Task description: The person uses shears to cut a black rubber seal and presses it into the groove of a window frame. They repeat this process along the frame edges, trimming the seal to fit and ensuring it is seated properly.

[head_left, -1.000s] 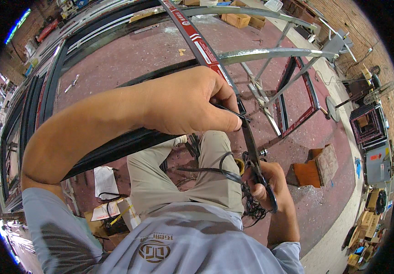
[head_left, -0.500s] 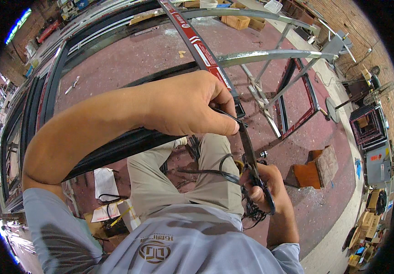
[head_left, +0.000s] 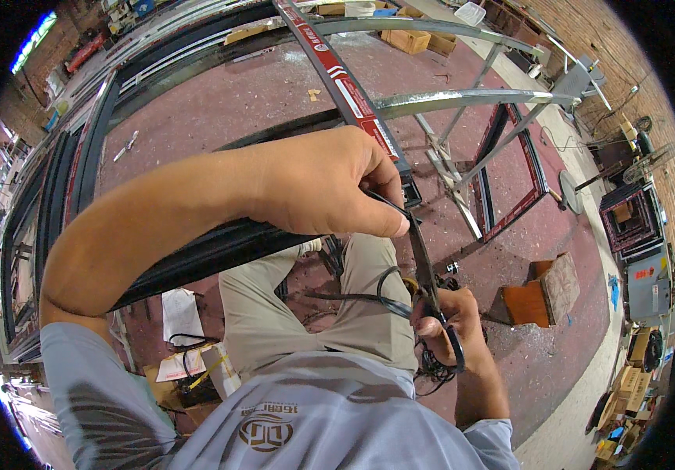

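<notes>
My left hand (head_left: 330, 184) reaches across from the left, its thumb and fingers pinched on a thin black strip (head_left: 375, 197) beside the end of a dark frame bar (head_left: 345, 88) with red labels. My right hand (head_left: 467, 317) is wrapped round the handles of dark metal scissors (head_left: 424, 258). Their blades point up toward my left thumb and the strip's end. Whether the blades touch the strip is hard to tell. A long black strip (head_left: 345, 296) lies across my right thigh, close to the scissors.
Dark frames (head_left: 204, 254) lie under my left arm. Curved metal rails (head_left: 463, 98) extend to the right. A red-labelled frame (head_left: 517, 211) and a wooden stool-like block (head_left: 541, 294) stand on the red floor. Paper and an open carton (head_left: 196, 380) sit at lower left.
The scissors' handles have shifted slightly down and left, with the fingers of my right hand changing position a little. My left hand stays almost in place, still pinching the strip.
</notes>
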Demonstrator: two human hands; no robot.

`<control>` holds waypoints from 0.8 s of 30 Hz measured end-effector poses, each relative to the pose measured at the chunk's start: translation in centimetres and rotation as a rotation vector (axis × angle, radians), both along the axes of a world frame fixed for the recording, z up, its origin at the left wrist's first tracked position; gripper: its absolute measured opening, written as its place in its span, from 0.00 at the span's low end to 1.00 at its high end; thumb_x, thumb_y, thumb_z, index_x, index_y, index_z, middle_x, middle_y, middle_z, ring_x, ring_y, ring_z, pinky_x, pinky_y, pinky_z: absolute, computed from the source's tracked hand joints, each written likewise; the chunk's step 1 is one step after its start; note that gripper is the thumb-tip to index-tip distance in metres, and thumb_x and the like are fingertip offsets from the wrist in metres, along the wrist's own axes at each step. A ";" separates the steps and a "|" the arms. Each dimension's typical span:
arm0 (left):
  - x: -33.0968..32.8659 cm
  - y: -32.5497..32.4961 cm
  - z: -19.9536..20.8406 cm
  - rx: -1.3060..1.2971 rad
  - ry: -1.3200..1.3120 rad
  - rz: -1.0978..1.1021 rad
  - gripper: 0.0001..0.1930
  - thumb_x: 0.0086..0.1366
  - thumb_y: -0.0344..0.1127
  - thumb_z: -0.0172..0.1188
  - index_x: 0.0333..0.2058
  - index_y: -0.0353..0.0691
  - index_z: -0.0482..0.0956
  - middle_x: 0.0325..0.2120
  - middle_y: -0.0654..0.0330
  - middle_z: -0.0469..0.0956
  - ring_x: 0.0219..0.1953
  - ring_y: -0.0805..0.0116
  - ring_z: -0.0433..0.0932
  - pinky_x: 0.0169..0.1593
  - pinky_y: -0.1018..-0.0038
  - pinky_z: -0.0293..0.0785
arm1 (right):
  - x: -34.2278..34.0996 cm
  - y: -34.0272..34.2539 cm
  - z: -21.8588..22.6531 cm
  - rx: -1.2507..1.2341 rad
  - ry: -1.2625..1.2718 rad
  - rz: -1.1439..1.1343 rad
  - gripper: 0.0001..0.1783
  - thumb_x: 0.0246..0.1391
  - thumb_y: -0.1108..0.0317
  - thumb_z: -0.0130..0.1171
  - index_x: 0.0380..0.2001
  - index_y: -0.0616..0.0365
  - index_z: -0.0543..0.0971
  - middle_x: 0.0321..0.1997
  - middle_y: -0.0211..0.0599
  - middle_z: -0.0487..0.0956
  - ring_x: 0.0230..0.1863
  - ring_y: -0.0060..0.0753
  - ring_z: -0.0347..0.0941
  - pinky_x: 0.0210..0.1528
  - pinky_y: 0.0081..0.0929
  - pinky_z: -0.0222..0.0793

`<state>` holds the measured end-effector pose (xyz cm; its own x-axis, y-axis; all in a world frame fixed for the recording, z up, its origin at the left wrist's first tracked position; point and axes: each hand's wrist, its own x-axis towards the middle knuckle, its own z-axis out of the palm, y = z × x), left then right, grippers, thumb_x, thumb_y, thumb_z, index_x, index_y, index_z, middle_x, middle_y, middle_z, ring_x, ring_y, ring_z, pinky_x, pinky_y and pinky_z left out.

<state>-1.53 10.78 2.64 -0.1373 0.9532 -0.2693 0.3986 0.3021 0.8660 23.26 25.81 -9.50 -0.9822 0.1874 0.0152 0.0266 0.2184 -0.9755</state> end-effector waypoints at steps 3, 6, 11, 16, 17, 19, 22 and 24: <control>0.2 0.1 0.0 0.012 0.035 -0.031 0.12 0.63 0.37 0.69 0.36 0.32 0.83 0.28 0.64 0.82 0.33 0.79 0.75 0.40 0.77 0.72 | 0.1 0.0 -1.9 0.060 0.080 -0.050 0.33 0.53 0.40 0.71 0.20 0.62 0.76 0.13 0.26 0.67 0.16 0.20 0.61 0.19 0.27 0.55; 0.3 0.0 -0.3 0.071 0.043 -0.030 0.12 0.66 0.36 0.66 0.39 0.31 0.82 0.33 0.62 0.83 0.36 0.78 0.76 0.43 0.76 0.72 | -0.1 -1.1 -1.6 -0.112 0.065 -0.139 0.36 0.54 0.34 0.66 0.23 0.62 0.76 0.15 0.25 0.69 0.16 0.19 0.63 0.18 0.23 0.56; 0.7 -0.6 -0.8 0.353 0.310 -0.025 0.12 0.67 0.33 0.63 0.45 0.32 0.82 0.35 0.59 0.80 0.36 0.71 0.77 0.44 0.74 0.72 | 0.6 -1.4 -5.2 -0.248 0.022 -0.237 0.40 0.57 0.28 0.57 0.27 0.62 0.77 0.14 0.25 0.69 0.13 0.17 0.63 0.15 0.20 0.56; 1.0 -0.1 -0.6 0.538 0.631 0.162 0.16 0.63 0.30 0.65 0.50 0.37 0.81 0.34 0.58 0.79 0.34 0.66 0.77 0.40 0.71 0.73 | 1.2 -2.1 -9.1 -0.322 -0.073 -0.247 0.36 0.62 0.34 0.55 0.27 0.62 0.77 0.14 0.26 0.68 0.13 0.18 0.62 0.15 0.20 0.57; 1.5 -0.1 -0.1 0.412 0.512 0.275 0.12 0.62 0.29 0.66 0.45 0.37 0.81 0.35 0.57 0.79 0.33 0.65 0.77 0.38 0.71 0.73 | 1.3 -2.6 -10.0 -0.354 -0.128 -0.280 0.35 0.61 0.34 0.56 0.26 0.62 0.77 0.14 0.25 0.68 0.13 0.18 0.62 0.15 0.20 0.57; 0.7 0.5 -1.2 0.443 0.623 0.269 0.10 0.61 0.29 0.67 0.41 0.36 0.80 0.34 0.57 0.78 0.33 0.65 0.76 0.37 0.72 0.72 | 1.6 -2.9 -13.6 -0.271 -0.166 -0.276 0.35 0.60 0.34 0.58 0.26 0.61 0.77 0.14 0.25 0.68 0.13 0.18 0.63 0.16 0.21 0.59; 0.8 0.7 -1.5 0.493 0.712 0.263 0.09 0.59 0.29 0.68 0.35 0.35 0.78 0.32 0.55 0.76 0.34 0.61 0.78 0.38 0.68 0.74 | 1.4 -3.7 -15.9 -0.257 -0.208 -0.223 0.31 0.62 0.39 0.60 0.25 0.60 0.77 0.14 0.26 0.69 0.15 0.18 0.66 0.17 0.23 0.61; 0.8 1.1 -2.0 0.502 0.715 0.260 0.09 0.58 0.29 0.69 0.32 0.34 0.77 0.32 0.54 0.75 0.35 0.60 0.78 0.38 0.66 0.76 | 0.9 -4.4 -15.2 -0.271 -0.210 -0.240 0.26 0.63 0.51 0.64 0.19 0.59 0.71 0.17 0.18 0.62 0.22 0.15 0.56 0.21 0.25 0.49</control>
